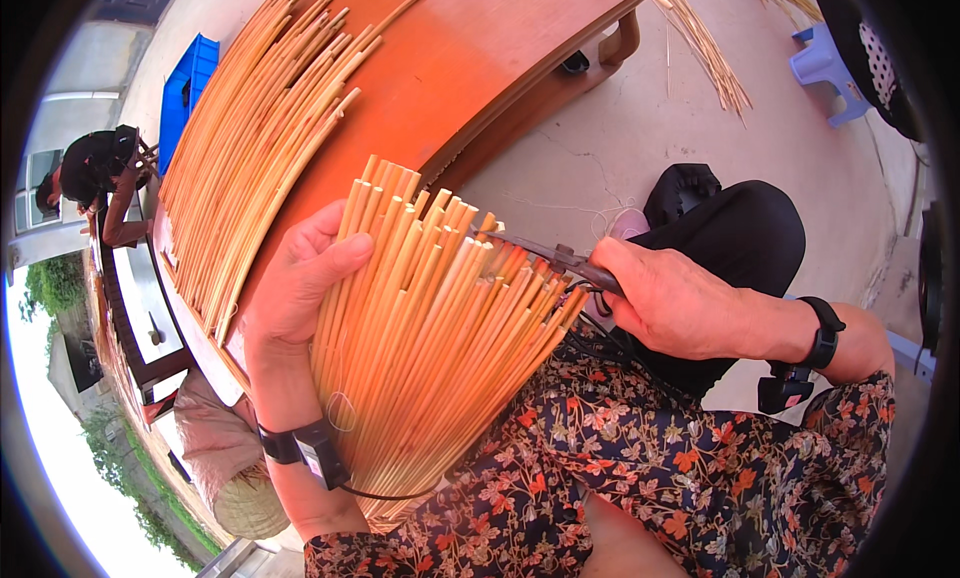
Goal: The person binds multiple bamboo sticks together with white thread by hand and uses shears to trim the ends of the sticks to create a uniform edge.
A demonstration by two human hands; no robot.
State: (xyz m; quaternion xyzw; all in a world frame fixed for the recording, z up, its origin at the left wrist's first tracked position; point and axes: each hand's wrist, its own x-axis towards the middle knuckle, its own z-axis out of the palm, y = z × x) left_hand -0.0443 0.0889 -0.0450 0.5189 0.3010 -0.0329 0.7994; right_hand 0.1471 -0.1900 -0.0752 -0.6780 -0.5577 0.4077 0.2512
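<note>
A thick bundle of straw-coloured reed stalks (410, 328) lies slanted across my lap, its cut ends fanned out and uneven at the top. My left hand (312, 268) is closed round the bundle's left side, with the thumb over the stalks near their ends. In my right hand (665, 293) is a pair of dark scissors (565, 258), gripped by the handles. Their blades reach left among the stalk ends at the bundle's upper right. Whether the blades are closed on a stalk I cannot tell. A loose loop of thin string (342, 411) hangs on the lower left of the bundle.
Ahead stands an orange-brown wooden table (430, 78) with a wide row of more stalks (270, 148) along its left. A blue crate (187, 93) is beyond it. A person (100, 173) bends at far left. A light-blue stool (830, 73) stands on the right.
</note>
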